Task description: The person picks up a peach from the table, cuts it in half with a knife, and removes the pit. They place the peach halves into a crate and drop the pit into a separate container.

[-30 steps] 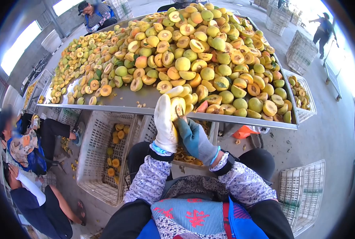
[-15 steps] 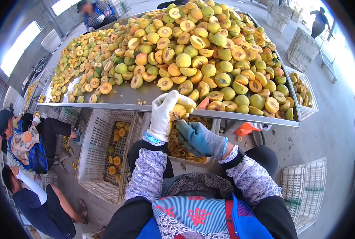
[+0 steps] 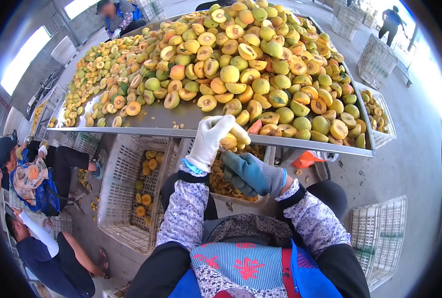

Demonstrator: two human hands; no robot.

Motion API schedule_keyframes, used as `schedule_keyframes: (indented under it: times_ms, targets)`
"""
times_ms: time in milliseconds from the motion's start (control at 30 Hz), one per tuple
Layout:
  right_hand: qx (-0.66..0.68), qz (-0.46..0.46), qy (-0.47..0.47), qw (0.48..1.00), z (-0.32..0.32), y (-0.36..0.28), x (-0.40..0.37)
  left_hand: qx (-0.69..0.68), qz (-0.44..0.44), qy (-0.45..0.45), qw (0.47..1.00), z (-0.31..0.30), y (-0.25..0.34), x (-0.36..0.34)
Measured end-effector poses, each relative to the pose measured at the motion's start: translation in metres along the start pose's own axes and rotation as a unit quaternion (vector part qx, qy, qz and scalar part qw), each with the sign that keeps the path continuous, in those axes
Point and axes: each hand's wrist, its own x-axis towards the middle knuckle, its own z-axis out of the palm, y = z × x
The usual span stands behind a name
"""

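My left hand (image 3: 215,140), in a white glove, is closed round a yellow fruit half (image 3: 229,141) just below the front rim of a metal table (image 3: 156,132). Close against it on the right is my right hand (image 3: 255,174), in a blue and grey glove, with its fingers closed. A small dark piece shows at its fingertips, too small to name. Both hands are above a crate (image 3: 267,160) of fruit scraps. Heaped on the table are many halved yellow-green fruits (image 3: 229,74).
A crate with some fruit halves (image 3: 112,198) stands at the left, stacked crates (image 3: 378,238) at the right. An orange bag (image 3: 308,159) lies under the table. Two people sit at the left; others are at the far left corner and far right.
My left hand has tilted and shifted slightly right with the fruit. My right hand has stayed close beside it. The person at the far right has moved a little left.
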Motion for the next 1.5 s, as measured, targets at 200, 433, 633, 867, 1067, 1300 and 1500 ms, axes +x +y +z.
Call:
schedule_keyframes:
  times_ms: [200,433,633,867,1067,1300,1500]
  targets:
    - [0.159,0.001,-0.191,0.969,-0.014,0.024,0.024,-0.315,0.032,0.114,0.942,0.005,-0.017,-0.002]
    - [-0.454,-0.139,0.203,0.856,-0.023,0.055,0.024,0.009,0.071,0.348,0.935,-0.103,0.024,-0.054]
    - [-0.437,-0.204,0.252,0.839,-0.011,0.034,0.024,0.46,0.053,0.403,0.789,-0.104,0.03,-0.025]
    - [-0.402,-0.236,0.241,0.851,-0.012,0.037,0.025,0.603,-0.077,0.201,0.768,-0.077,-0.028,0.096]
    - [-0.282,-0.359,0.295,0.839,-0.007,0.014,0.026,0.196,0.013,0.206,0.959,-0.072,-0.015,0.056]
    - [-0.233,-0.392,0.312,0.834,-0.002,0.006,0.034,-0.132,0.122,0.118,0.977,0.002,-0.007,0.004]
    - [-0.327,-0.351,0.308,0.821,-0.006,0.013,0.034,-0.25,0.094,0.173,0.948,0.006,-0.021,0.001]
